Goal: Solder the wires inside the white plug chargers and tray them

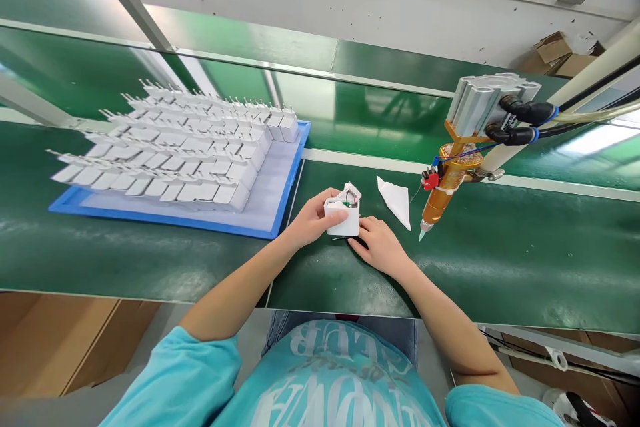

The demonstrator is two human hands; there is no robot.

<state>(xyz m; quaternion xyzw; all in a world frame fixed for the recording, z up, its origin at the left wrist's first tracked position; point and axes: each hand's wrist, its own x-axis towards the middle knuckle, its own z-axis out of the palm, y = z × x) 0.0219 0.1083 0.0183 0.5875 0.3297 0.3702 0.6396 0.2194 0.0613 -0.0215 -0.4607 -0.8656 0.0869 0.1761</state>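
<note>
My left hand (315,217) grips a small white plastic housing (343,221) above the bench, thumb across its front. The top of the housing stands open, and a bit of green and some thin wires show inside. Right beside it is my right hand (383,245), its fingers bent and closed around one end of a thin black tool (342,237). That tool pokes out just below the housing; its exact kind is too small to tell. A white piece of paper (396,202) lies on the bench beyond my right hand.
On the left, a blue-edged tray (273,230) holds rows of similar white housings (200,153) with thin pieces sticking up. An orange dispenser with a fine nozzle (433,208) hangs at the right from a metal cylinder (493,103) with hoses. Green benchtop (525,267) spreads underneath.
</note>
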